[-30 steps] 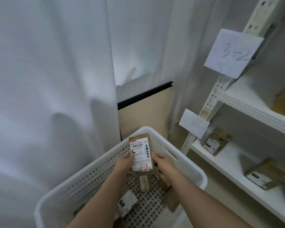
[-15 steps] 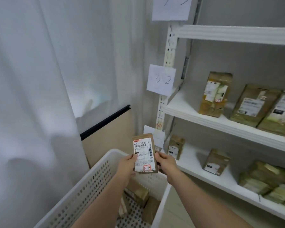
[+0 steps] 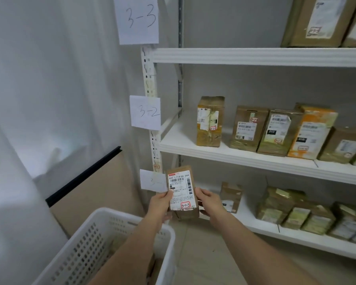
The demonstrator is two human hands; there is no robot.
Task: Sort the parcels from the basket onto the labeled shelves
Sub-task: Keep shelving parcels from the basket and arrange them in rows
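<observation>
the white shelving unit [image 3: 255, 56] fills the right of the view, its upright carrying paper labels: "3-3" [image 3: 139, 19] at the top, "3-2" [image 3: 145, 112] in the middle, and a lower label [image 3: 152, 181] that reads "3-" before the parcel hides the rest. the middle shelf [image 3: 245, 159] holds a row of upright brown boxes [image 3: 249, 128]; the bottom shelf [image 3: 265, 229] holds one small box [image 3: 230, 197] near its left end and a cluster of packets [image 3: 296, 212] further right. the white perforated basket [image 3: 115, 229] sits at lower left, something brown dimly visible inside.

the small brown parcel [image 3: 182, 192] is held upright in front of the lower label, above the basket's far rim, its shipping label facing the camera with "3-1-3" circled in red. the left hand [image 3: 160, 204] pinches its left edge and the right hand [image 3: 209, 202] grips its right edge.

judging by that mark, the parcel likely belongs on the bottom shelf. the step is best done by checking the hidden digit on the lower label, then setting the parcel upright in the bare stretch at the shelf's left end, label outward.
</observation>
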